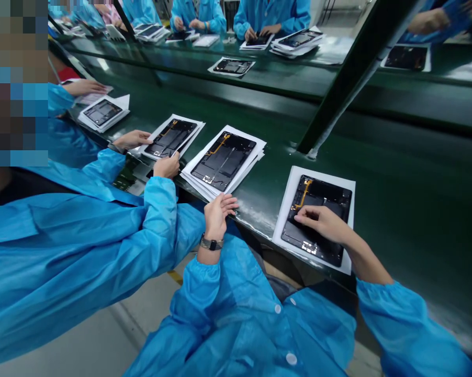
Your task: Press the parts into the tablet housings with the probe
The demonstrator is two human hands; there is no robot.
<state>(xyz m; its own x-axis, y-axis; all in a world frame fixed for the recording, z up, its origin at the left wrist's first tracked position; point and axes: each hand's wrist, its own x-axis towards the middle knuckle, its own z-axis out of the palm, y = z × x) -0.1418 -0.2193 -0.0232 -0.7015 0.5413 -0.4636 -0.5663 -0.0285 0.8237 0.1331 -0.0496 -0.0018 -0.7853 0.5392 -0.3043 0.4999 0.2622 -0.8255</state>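
Observation:
My left hand (217, 210), with a watch at its wrist, is at the table's front edge with fingers loosely stretched out and nothing visible in them. Just beyond it, an opened tablet housing (236, 157) lies on a stack of white sheets (255, 153). My right hand (323, 222) is over another opened tablet housing (340, 196), with thumb and fingers pinched together. Whatever may be between those fingertips is too small to make out. This housing is black, has an orange flex cable (305, 192), and rests on a white sheet (285, 209).
A co-worker at my left holds a similar housing (173, 137) on white sheets. Farther left lies another housing (102, 111). A dark slanted post (349, 78) rises from the green table (408, 183). Across the bench, several people in blue coats work on similar parts.

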